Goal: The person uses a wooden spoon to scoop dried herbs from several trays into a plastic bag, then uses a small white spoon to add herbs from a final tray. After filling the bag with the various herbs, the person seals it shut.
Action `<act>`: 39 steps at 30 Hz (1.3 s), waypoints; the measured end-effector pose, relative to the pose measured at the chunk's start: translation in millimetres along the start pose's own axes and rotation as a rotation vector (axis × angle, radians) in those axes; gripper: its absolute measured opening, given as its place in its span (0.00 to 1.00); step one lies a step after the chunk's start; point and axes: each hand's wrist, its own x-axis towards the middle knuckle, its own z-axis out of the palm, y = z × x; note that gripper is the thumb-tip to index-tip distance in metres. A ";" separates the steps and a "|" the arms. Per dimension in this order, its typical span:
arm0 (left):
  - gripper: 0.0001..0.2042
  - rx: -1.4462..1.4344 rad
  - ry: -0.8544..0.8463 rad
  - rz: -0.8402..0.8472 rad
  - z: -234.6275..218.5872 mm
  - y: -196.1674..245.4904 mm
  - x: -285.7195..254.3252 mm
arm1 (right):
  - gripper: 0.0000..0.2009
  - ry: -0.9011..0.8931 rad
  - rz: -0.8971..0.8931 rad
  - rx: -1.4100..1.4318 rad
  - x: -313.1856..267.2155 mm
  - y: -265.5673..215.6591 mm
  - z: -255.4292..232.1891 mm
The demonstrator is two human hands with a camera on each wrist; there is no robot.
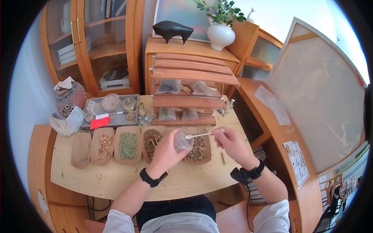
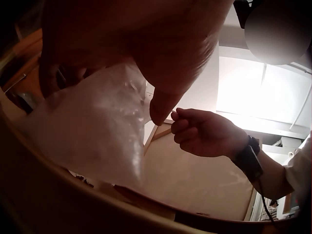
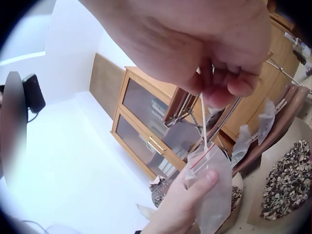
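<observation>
Over the row of paper trays, my left hand (image 1: 168, 152) grips a small clear zip bag (image 1: 182, 142) by its side. The bag has a red line along its mouth, and its mouth stands open in the right wrist view. My right hand (image 1: 233, 144) pinches the handle of a slim white spoon (image 1: 201, 135). The spoon's bowl is at the bag's mouth, and its stem enters there in the right wrist view. Beneath the bag is a paper tray of dark chopped herbs (image 3: 287, 183). Left of it, wooden tongs (image 1: 154, 142) lie in a tray of brown dried pieces.
Further left, trays hold green leaves (image 1: 128, 146), orange-brown chips (image 1: 104, 146) and a few crumbs (image 1: 83, 159). A wooden rack (image 1: 186, 101) with bagged items stands behind. A grey tray (image 1: 116, 125) of small tools and a patterned pot (image 1: 70, 97) sit at the back left.
</observation>
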 end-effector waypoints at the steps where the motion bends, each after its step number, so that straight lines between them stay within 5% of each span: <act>1: 0.36 0.000 0.010 0.006 0.4 -2.7 0.1 | 0.13 0.030 -0.003 0.047 -1.2 -1.1 -1.2; 10: 0.37 0.002 0.036 -0.001 -1.7 -5.7 1.2 | 0.12 0.142 0.137 -0.244 18.9 79.2 -32.3; 16: 0.36 0.009 0.025 -0.053 -7.5 5.3 5.6 | 0.11 0.051 0.132 -0.247 21.5 102.8 -30.2; 22: 0.36 0.011 0.019 -0.027 0.7 0.5 5.6 | 0.10 -0.054 0.407 0.061 21.6 103.4 -20.2; 39: 0.37 -0.040 0.015 -0.048 -1.6 -5.4 -0.9 | 0.09 -0.102 0.476 0.496 18.0 81.7 -29.0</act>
